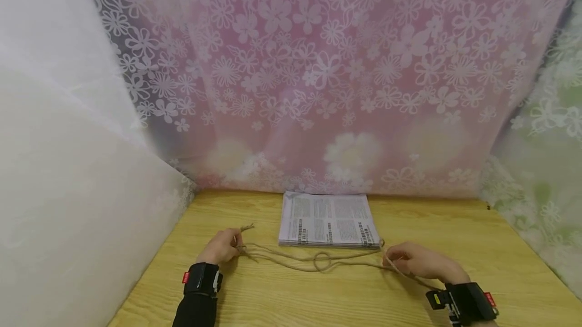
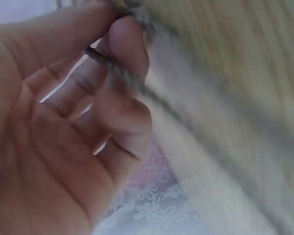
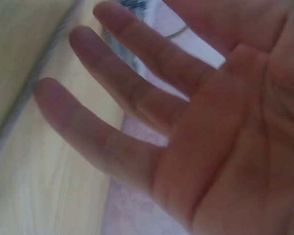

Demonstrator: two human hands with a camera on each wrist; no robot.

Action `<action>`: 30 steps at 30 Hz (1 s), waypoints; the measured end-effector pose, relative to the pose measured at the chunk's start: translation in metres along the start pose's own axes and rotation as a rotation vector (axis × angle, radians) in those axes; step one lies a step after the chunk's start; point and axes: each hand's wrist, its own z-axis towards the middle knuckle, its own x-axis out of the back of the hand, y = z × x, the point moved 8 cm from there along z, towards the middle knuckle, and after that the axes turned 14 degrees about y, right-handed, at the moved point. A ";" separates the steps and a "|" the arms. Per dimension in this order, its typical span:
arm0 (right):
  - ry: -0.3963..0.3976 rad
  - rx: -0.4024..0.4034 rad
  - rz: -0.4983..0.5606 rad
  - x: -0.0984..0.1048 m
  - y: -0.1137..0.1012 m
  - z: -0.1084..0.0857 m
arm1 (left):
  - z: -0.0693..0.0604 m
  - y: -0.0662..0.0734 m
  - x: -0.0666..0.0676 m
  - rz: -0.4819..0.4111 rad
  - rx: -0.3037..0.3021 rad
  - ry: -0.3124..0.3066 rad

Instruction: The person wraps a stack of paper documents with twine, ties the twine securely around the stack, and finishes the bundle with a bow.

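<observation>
My left hand [image 1: 220, 247] pinches brown twine [image 1: 291, 268] between thumb and fingertips near its frayed ends; the other fingers are bent in the left wrist view, where a strand [image 2: 186, 122] runs away from them. The twine stretches sideways in two strands, with a small round loop midway. At its other end my right hand [image 1: 420, 261] is beside the strands, one passing in front of its fingers. In the right wrist view the right hand's fingers [image 3: 132, 88] are spread and slightly bent; its thumb tip is out of view.
A folded stack of newspaper [image 1: 327, 220] lies just beyond the twine on the wooden table [image 1: 300, 301]. A pink floral curtain [image 1: 318, 89] hangs behind it, with pale sheets at both sides. A small dark object [image 1: 488, 207] is near the table's back right corner.
</observation>
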 end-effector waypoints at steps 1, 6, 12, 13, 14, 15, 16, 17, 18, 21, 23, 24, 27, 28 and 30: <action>0.008 0.008 -0.036 -0.002 0.002 0.000 | 0.000 0.000 0.002 -0.016 -0.008 0.019; 0.095 -0.104 -0.148 -0.008 0.012 -0.001 | 0.003 0.001 0.019 -0.082 -0.036 0.131; 0.126 -0.195 -0.184 -0.005 0.026 -0.011 | 0.008 -0.005 0.032 -0.197 -0.013 0.201; 0.130 -0.198 -0.197 -0.001 0.028 -0.012 | 0.009 -0.007 0.034 -0.217 -0.005 0.210; 0.138 -0.202 -0.202 0.004 0.030 -0.013 | 0.009 -0.008 0.036 -0.232 -0.001 0.218; 0.146 -0.209 -0.203 0.010 0.032 -0.015 | 0.010 -0.010 0.038 -0.233 0.004 0.227; 0.161 -0.226 -0.208 0.017 0.036 -0.017 | 0.010 -0.012 0.040 -0.235 0.007 0.234; 0.180 -0.240 -0.214 0.026 0.039 -0.019 | 0.011 -0.013 0.043 -0.238 0.007 0.240; 0.214 -0.253 -0.232 0.037 0.043 -0.022 | 0.011 -0.014 0.045 -0.240 0.007 0.245; 0.357 -0.304 -0.275 0.072 0.054 -0.035 | 0.011 -0.018 0.050 -0.245 0.013 0.244; 0.477 -0.350 -0.270 0.096 0.059 -0.050 | 0.010 -0.020 0.053 -0.245 0.014 0.236; 0.552 -0.375 -0.248 0.107 0.062 -0.058 | 0.009 -0.021 0.054 -0.238 0.013 0.234; 0.786 -0.453 -0.089 0.136 0.081 -0.085 | 0.007 -0.028 0.059 -0.178 0.020 0.255; 0.864 -0.466 -0.025 0.145 0.090 -0.093 | 0.006 -0.031 0.062 -0.157 0.030 0.267; 1.033 -0.477 0.090 0.161 0.125 -0.105 | 0.004 -0.039 0.067 -0.115 0.062 0.288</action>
